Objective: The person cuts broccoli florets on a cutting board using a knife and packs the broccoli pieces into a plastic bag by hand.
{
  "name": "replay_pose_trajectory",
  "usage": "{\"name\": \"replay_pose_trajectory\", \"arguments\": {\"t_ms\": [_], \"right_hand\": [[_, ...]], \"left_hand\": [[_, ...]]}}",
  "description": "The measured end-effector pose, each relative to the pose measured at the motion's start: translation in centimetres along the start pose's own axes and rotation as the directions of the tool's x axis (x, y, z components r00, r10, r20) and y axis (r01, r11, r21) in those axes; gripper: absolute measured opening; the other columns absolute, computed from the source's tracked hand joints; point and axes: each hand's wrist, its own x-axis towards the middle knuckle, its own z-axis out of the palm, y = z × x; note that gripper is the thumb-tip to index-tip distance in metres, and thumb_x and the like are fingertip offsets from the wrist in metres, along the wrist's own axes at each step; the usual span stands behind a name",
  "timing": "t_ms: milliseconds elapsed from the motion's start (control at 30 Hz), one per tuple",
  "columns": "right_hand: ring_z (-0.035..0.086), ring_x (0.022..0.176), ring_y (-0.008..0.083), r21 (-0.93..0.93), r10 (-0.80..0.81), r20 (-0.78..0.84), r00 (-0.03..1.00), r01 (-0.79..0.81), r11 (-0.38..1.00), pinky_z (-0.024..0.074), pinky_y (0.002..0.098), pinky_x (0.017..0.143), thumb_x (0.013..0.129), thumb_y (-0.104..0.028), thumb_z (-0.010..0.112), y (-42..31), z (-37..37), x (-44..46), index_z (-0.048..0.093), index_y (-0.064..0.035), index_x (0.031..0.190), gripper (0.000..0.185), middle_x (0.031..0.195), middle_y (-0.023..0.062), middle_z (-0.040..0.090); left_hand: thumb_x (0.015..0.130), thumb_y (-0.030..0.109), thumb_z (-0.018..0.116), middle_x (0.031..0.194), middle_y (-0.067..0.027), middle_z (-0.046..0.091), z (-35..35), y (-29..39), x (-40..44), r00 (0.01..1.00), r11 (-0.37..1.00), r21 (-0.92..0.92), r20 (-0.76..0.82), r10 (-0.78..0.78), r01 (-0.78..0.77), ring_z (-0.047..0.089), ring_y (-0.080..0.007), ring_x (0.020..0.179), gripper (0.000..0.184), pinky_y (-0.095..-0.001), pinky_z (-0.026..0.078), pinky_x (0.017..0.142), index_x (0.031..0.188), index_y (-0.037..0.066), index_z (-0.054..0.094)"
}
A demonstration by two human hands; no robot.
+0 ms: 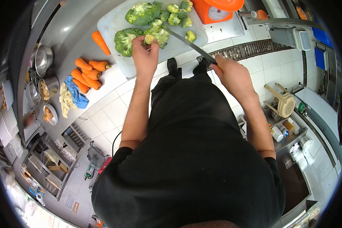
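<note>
On a white cutting board (114, 28) lie large broccoli heads and several cut florets. My left hand (145, 55) has its fingers closed on a broccoli head (157, 35) near the middle of the board. A second head (124, 41) sits just left of those fingers, and another (141, 14) lies beyond. My right hand (230, 74) is wrapped round the handle of a long knife (190, 44), whose tip reaches the held broccoli. Loose florets (174, 19) are spread at the board's far right, and one floret (190, 36) lies beside the blade.
Several carrots (91, 74) lie left of the board, with one carrot (101, 43) by its edge. Blue and yellow cloths (76, 93), metal bowls (43, 60) and a white bowl (50, 114) are farther left. An orange scale (212, 13) stands at the board's right.
</note>
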Motion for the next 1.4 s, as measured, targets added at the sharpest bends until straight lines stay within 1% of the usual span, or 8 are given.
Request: {"name": "replay_pose_trajectory", "arguments": {"t_ms": [200, 400, 900, 1000, 1100, 1200, 1300, 1400], "right_hand": [[0.073, 0.086, 0.0406, -0.011, 0.041, 0.067, 0.997, -0.04, 0.999, 0.0584, 0.0527, 0.074, 0.106, -0.028, 0.066, -0.3, -0.3, -1.5, 0.062, -0.0067, 0.108, 0.021, 0.088, 0.0161, 0.073], [0.073, 0.084, 0.0405, 0.013, 0.029, 0.041, 0.999, -0.029, 0.999, 0.0585, 0.0522, 0.072, 0.107, -0.026, 0.065, -0.3, 1.2, -1.6, 0.061, -0.0065, 0.108, 0.02, 0.086, 0.0164, 0.072], [0.074, 0.088, 0.041, 0.021, -0.007, 0.076, 0.997, 0.006, 1.0, 0.0579, 0.0548, 0.075, 0.108, -0.028, 0.063, -0.4, 2.9, 0.7, 0.06, -0.0049, 0.106, 0.023, 0.088, 0.0182, 0.073], [0.075, 0.087, 0.0405, 0.006, -0.002, 0.053, 0.999, 0.001, 1.0, 0.0589, 0.0541, 0.075, 0.107, -0.028, 0.064, 0.1, 1.6, 0.5, 0.061, -0.005, 0.107, 0.024, 0.089, 0.0178, 0.074], [0.074, 0.087, 0.0406, -0.018, 0.035, 0.021, 0.999, -0.035, 0.999, 0.0591, 0.0539, 0.075, 0.107, -0.03, 0.065, 1.1, 1.1, 0.4, 0.062, -0.0054, 0.107, 0.025, 0.088, 0.0174, 0.074], [0.073, 0.087, 0.0416, -0.021, 0.059, 0.013, 0.998, -0.058, 0.998, 0.0579, 0.0545, 0.074, 0.106, -0.031, 0.066, 2.0, 0.9, 0.3, 0.062, -0.0055, 0.107, 0.025, 0.086, 0.017, 0.073], [0.073, 0.086, 0.042, 0.0, 0.064, 0.008, 0.998, -0.064, 0.998, 0.0569, 0.0548, 0.073, 0.106, -0.03, 0.067, 2.1, 0.7, -0.2, 0.062, -0.0057, 0.105, 0.025, 0.086, 0.0169, 0.073], [0.072, 0.084, 0.0422, 0.019, 0.076, 0.014, 0.997, -0.076, 0.997, 0.0565, 0.0548, 0.072, 0.105, -0.03, 0.068, 2.5, 0.1, -1.6, 0.063, -0.0063, 0.103, 0.024, 0.085, 0.0168, 0.072]], "left_hand": [[0.105, 0.016, 0.073, 0.124, -0.0201, 0.061, 0.9, -0.7, -0.4, 0.998, 0.97, -0.235, -0.013, -0.067, 0.062, 0.073, -0.022, 0.098, 0.043, -0.0336, 0.064, 0.079, 0.127, -0.009, 0.046], [0.106, 0.016, 0.071, 0.124, -0.0204, 0.061, 0.9, -0.8, -0.3, 0.997, 0.964, -0.253, 0.002, -0.08, 0.078, 0.073, -0.0224, 0.098, 0.042, -0.0337, 0.064, 0.081, 0.127, -0.008, 0.044], [0.101, 0.019, 0.075, 0.125, -0.0183, 0.067, -0.5, -2.1, -0.2, 0.998, 0.996, -0.084, 0.046, -0.04, 0.043, 0.073, -0.0226, 0.1, 0.047, -0.0332, 0.061, 0.081, 0.133, -0.006, 0.05], [0.098, 0.018, 0.077, 0.125, -0.0195, 0.071, -1.0, 0.0, -0.6, 0.998, 0.997, 0.061, 0.029, -0.051, 0.049, 0.074, -0.0229, 0.099, 0.048, -0.0344, 0.063, 0.078, 0.133, -0.009, 0.055], [0.096, 0.015, 0.077, 0.124, -0.0198, 0.073, -1.9, 1.3, -0.5, 0.999, 0.967, 0.251, 0.013, 0.034, -0.036, 0.076, -0.0229, 0.099, 0.05, -0.0352, 0.065, 0.077, 0.134, -0.011, 0.06], [0.094, 0.014, 0.078, 0.126, -0.0199, 0.073, -2.3, 1.4, -0.6, 0.999, 0.965, 0.257, 0.021, 0.041, -0.045, 0.077, -0.0229, 0.098, 0.05, -0.0345, 0.066, 0.077, 0.134, -0.011, 0.062], [0.093, 0.014, 0.081, 0.126, -0.0169, 0.075, -2.9, 1.7, -0.6, 0.995, 0.971, 0.237, 0.091, -0.049, 0.026, 0.077, -0.0227, 0.103, 0.053, -0.034, 0.065, 0.089, 0.138, -0.007, 0.062], [0.092, 0.008, 0.081, 0.13, -0.0163, 0.072, -3.0, 0.6, -0.7, 0.99, 0.988, 0.148, 0.139, 0.021, -0.042, 0.075, -0.0221, 0.108, 0.048, -0.0342, 0.065, 0.093, 0.136, -0.004, 0.065]]}}
